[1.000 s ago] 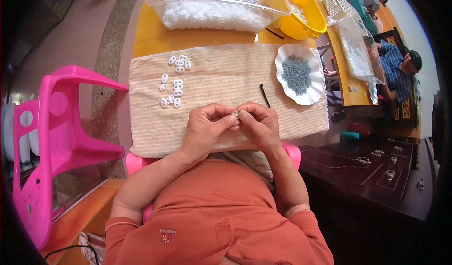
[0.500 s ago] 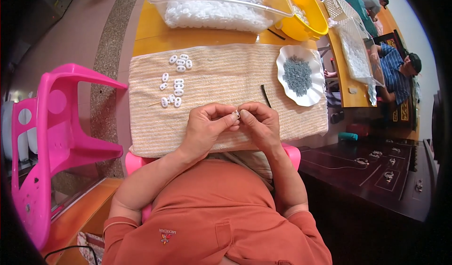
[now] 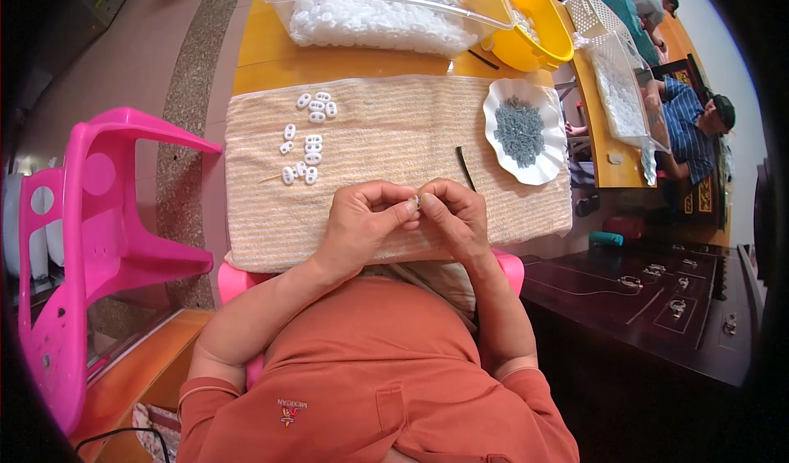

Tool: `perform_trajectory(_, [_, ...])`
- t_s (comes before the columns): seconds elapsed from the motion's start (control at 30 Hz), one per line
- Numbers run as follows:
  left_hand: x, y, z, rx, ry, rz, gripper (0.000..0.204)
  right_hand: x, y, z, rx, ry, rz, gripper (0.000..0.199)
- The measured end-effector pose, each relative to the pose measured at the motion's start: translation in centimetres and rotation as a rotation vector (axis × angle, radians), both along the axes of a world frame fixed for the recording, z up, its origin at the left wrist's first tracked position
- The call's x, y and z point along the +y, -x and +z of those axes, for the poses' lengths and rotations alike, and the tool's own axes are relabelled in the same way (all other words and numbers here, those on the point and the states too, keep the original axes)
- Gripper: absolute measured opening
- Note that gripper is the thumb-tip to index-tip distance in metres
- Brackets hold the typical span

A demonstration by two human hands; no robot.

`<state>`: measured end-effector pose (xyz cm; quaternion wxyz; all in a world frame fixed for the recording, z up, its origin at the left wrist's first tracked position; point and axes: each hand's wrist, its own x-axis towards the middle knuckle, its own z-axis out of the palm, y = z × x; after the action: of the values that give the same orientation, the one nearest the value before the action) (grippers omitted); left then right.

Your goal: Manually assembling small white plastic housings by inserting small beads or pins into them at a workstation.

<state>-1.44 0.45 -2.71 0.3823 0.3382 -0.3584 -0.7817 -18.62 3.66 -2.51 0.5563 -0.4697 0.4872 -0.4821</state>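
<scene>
Both hands meet over the near part of a striped beige towel (image 3: pixel 370 134). Thumb and fingertips of my left hand (image 3: pixel 366 220) are pinched on a small white plastic piece (image 3: pixel 417 203), mostly covered by the fingers. From the other side my right hand (image 3: pixel 454 216) pinches the same piece. Beyond my left hand lie several white oval two-hole plastic pieces (image 3: pixel 313 144) in loose groups. A thin black strip (image 3: pixel 466 168) rests just past my right hand. Farther right, a white wavy-rimmed dish (image 3: pixel 549 165) holds a heap of small grey parts (image 3: pixel 519 132).
A clear bin (image 3: pixel 275 2) full of white pieces stands at the back, beside a yellow basin (image 3: pixel 552 50). To the left is a pink plastic chair (image 3: pixel 78 241). On the right, a person in a striped shirt (image 3: pixel 689 122) sits by another table (image 3: pixel 612 172) with a clear box.
My hands stay together in nearly the same place. The fingertips have closed in a little, and less of the small white piece shows between them.
</scene>
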Motion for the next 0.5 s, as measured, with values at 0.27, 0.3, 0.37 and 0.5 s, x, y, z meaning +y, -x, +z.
perform_trajectory(0.27, [0.14,0.01,0.13,-0.050,0.037,-0.009,0.015,0.00,0.14,-0.02,0.057,0.021,0.023,0.014])
perform_trajectory(0.3, [0.08,0.00,0.15,-0.049,0.034,-0.010,0.015,-0.03,0.10,0.02,0.053,0.021,0.018,0.014])
perform_trajectory(0.37, [-0.02,0.01,0.15,-0.047,0.032,-0.010,0.015,-0.08,0.12,0.04,0.051,0.022,0.014,0.015])
perform_trajectory(0.5, [-0.12,0.03,0.16,0.008,-0.017,0.003,0.015,-0.14,0.17,-0.24,-0.034,-0.034,-0.003,0.016])
